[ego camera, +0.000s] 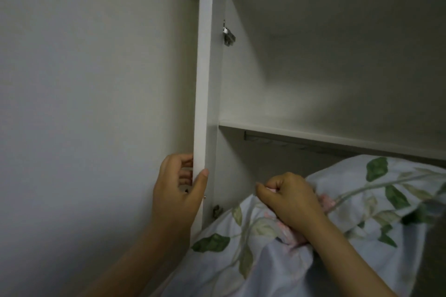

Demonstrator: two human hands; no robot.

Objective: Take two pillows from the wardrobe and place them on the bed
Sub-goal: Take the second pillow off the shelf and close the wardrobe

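Plainly the pillow (241,263) is at the pull-out stage: its leafy floral cover bulges from the wardrobe's lower compartment under the shelf (313,134) and spills down below the right hand (293,200). Whether that cloth is one pillow or two pressed together cannot be told. The right hand's fingers are curled tight, knuckles up, with a bunch of the cover gathered beneath them, and thumb and forefinger pinch a small fold at their tip. To the left of those fingers, apart from the cloth, the left hand (177,190) wraps the door edge (202,79), a white upright panel. Its thumb presses the near face and the other fingers hook behind, half closed around the thickness. Beyond the hooked fingers is plain wall (96,79); well above the thumb sits a metal hinge (228,34). Judging by this, extraction is under way and nothing has reached the bed, which is out of view. Next the bulk must be drawn clear of the shelf lip, probably with both hands, since a soft pillow held by a pinch of cover will sag and drag.
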